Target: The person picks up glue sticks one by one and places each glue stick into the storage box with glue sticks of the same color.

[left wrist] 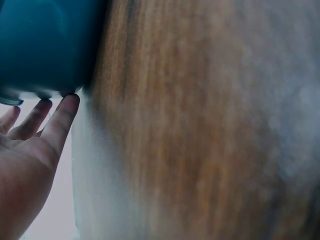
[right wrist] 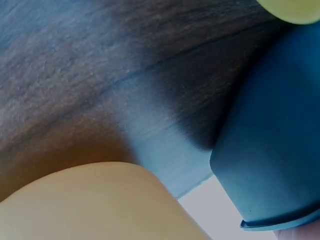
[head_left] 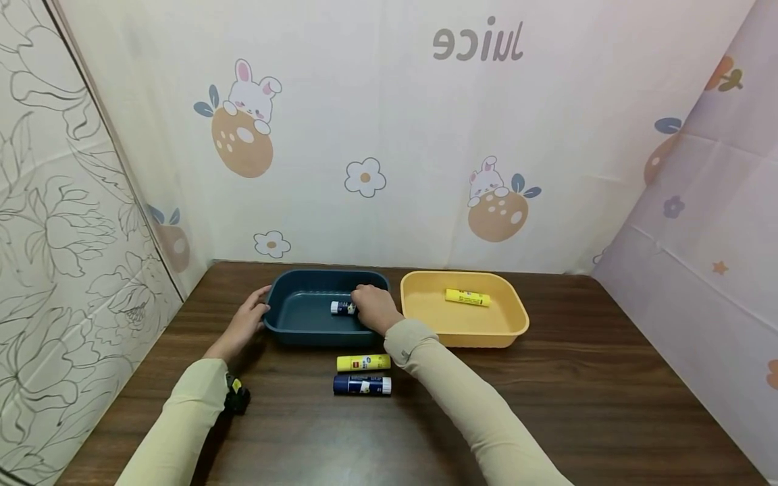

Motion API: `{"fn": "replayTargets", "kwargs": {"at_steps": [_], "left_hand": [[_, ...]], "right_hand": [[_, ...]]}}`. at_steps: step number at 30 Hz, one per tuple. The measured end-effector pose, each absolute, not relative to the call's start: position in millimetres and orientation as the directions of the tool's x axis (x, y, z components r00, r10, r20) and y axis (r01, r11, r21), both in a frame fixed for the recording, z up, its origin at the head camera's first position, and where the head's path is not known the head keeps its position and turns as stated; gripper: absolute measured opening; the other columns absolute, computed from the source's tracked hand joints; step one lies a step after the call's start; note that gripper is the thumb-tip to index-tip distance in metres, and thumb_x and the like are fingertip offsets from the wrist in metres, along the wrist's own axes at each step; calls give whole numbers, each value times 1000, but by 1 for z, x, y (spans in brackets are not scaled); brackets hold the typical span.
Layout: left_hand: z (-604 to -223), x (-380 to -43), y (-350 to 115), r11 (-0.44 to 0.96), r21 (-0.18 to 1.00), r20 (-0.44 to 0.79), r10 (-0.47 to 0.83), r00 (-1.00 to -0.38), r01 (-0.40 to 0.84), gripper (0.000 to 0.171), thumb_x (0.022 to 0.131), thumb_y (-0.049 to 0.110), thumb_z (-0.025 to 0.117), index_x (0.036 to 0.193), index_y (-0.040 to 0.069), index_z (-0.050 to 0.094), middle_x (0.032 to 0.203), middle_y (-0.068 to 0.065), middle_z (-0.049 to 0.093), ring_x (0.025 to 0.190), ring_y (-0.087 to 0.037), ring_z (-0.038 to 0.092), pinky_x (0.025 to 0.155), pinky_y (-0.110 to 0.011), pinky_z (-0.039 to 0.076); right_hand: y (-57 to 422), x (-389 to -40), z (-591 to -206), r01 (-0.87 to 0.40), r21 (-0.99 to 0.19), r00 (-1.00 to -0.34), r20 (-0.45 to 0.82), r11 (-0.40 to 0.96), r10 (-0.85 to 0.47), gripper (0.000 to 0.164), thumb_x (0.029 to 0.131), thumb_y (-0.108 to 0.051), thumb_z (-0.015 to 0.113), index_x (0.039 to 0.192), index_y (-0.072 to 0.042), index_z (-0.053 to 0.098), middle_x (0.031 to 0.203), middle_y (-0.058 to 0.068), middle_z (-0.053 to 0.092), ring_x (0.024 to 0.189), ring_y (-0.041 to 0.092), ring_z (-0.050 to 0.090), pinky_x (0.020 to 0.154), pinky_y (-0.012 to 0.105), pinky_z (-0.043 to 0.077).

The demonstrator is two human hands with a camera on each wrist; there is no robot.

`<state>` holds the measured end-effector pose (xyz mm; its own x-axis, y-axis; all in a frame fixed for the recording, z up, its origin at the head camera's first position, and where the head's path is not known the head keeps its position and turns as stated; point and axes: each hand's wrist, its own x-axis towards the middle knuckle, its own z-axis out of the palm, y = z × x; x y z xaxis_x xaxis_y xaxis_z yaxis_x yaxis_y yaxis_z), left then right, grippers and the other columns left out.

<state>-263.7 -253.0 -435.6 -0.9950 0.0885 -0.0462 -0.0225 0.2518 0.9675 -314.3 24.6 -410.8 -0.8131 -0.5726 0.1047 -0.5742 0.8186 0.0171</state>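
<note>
My right hand (head_left: 375, 308) reaches over the front rim of the dark blue tray (head_left: 325, 339) and grips a dark blue glue stick (head_left: 343, 308) inside it; the white cap points left. Part of that stick is hidden by the hand. At the tray's left end, my left hand (head_left: 246, 320) touches the outer wall. In the left wrist view the fingers (left wrist: 60, 122) are fairly straight, their tips against the tray (left wrist: 45, 45). Only a sliver of the right hand shows in the right wrist view, by the tray (right wrist: 272, 150).
A yellow tray (head_left: 464, 339) stands to the right with a yellow glue stick (head_left: 467, 298) in it. In front of the blue tray, a yellow glue stick (head_left: 363, 363) and a dark blue one (head_left: 362, 385) lie on the brown table (head_left: 292, 432). Patterned cloth hangs behind.
</note>
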Motion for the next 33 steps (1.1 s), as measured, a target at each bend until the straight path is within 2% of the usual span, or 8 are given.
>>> {"fn": "replayTargets", "kwargs": {"at_steps": [7, 17, 26, 33], "left_hand": [[-435, -263, -250, 286, 958, -52, 88, -995, -25, 55, 100, 13, 31, 151, 4, 15, 149, -28, 19, 129, -42, 31, 103, -57, 30], [-441, -258, -247, 286, 957, -75, 85, -994, -48, 54, 100, 14, 30, 151, 4, 15, 147, -30, 21, 129, -43, 31, 103, -57, 30], [-437, -258, -248, 295, 955, -43, 85, -995, -16, 54, 100, 13, 29, 151, 3, 15, 144, -31, 25, 125, -42, 35, 101, -56, 34], [-434, -259, -249, 295, 955, -44, 88, -995, -16, 54, 101, 12, 29, 151, 2, 13, 144, -31, 24, 125, -42, 34, 102, -56, 33]], "right_hand": [[28, -315, -413, -570, 11, -816, 114, 822, -567, 13, 88, -8, 66, 99, -11, 72, 91, 3, 64, 81, 14, 60, 68, 29, 53], [39, -306, -393, -561, -1, -820, 131, 828, -556, 25, 86, -10, 68, 110, -9, 70, 102, 5, 64, 92, 17, 60, 71, 31, 54], [61, -287, -356, -613, -43, -779, 199, 789, -595, 29, 85, -11, 67, 114, -8, 68, 106, 5, 63, 96, 17, 59, 79, 29, 52], [79, -261, -343, -687, -39, -709, 255, 725, -658, 27, 84, -11, 68, 111, -8, 69, 101, 4, 63, 89, 16, 56, 73, 26, 52]]}}
